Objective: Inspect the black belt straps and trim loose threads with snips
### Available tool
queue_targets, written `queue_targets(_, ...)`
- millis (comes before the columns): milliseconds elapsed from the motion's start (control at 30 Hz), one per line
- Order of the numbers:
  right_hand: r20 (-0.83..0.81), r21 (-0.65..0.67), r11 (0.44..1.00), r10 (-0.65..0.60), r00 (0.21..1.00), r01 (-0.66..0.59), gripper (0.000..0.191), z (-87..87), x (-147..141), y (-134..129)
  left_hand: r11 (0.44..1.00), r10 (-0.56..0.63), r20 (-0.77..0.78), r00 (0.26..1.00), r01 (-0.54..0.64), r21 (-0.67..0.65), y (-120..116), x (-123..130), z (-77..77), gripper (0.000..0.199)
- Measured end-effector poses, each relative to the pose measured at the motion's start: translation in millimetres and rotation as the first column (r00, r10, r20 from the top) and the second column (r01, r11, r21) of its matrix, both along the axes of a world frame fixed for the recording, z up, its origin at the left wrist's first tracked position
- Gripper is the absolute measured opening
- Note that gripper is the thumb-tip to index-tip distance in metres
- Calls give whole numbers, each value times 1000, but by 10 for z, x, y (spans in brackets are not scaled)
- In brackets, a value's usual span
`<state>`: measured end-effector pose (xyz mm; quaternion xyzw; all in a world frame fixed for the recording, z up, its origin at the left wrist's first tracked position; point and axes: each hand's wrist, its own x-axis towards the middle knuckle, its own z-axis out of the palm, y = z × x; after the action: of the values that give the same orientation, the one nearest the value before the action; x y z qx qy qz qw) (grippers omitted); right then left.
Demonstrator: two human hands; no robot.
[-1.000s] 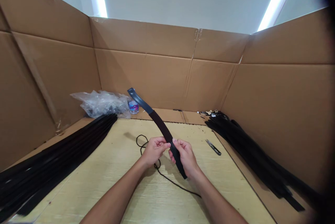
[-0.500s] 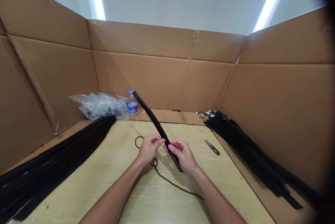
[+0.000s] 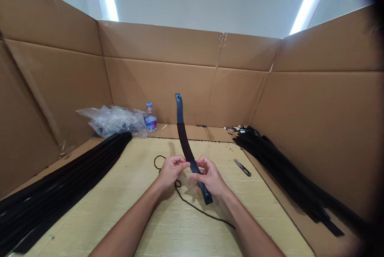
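Head camera view: tan corrugated cardboard walls (image 3: 159,89) surround a pale wooden table (image 3: 126,161), with long black strap bundles (image 3: 60,181) at left and more (image 3: 288,177) at right. Above the table, the left hand (image 3: 172,171) and right hand (image 3: 210,177) grasp an upright curved black-and-grey strap (image 3: 183,143), over a thin black cord (image 3: 192,207), near steel thread snips (image 3: 242,167).

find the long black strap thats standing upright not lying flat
The curved black strap with blue-grey ends, held upright between the left hand and right hand. The other black straps lie flat in two piles, left and right of it.
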<state>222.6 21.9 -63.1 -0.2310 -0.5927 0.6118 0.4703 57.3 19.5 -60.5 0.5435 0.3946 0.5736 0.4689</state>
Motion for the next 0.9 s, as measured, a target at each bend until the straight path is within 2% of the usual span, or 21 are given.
queue_targets(167,-1,106,994,41,999,-41,24,36,3,-7,999,43,99,994,-44,7,-8,-6,19,35)
queue_targets(300,-16,118,992,-35,999,37,29,-20,-46,21,999,36,117,992,-37,8,-4,13,42,32)
queue_targets(433,-13,62,998,-13,1000,14,48,-65,-70,29,999,-51,147,988,48,23,5,34,33,31)
queue_targets(567,-21,74,997,11,1000,-9,31,-45,-64,-5,993,-116,163,980,116,6,-19,49,9,31)
queue_targets(733,-49,61,996,72,996,-69,34,-19,-54,-37,956,-288,193,938,292,8,-80,96,24,36)
queue_targets(900,-38,-40,999,-8,999,6,35,-30,-70,-34,960,-276,132,952,281,-16,-108,109,54,34)
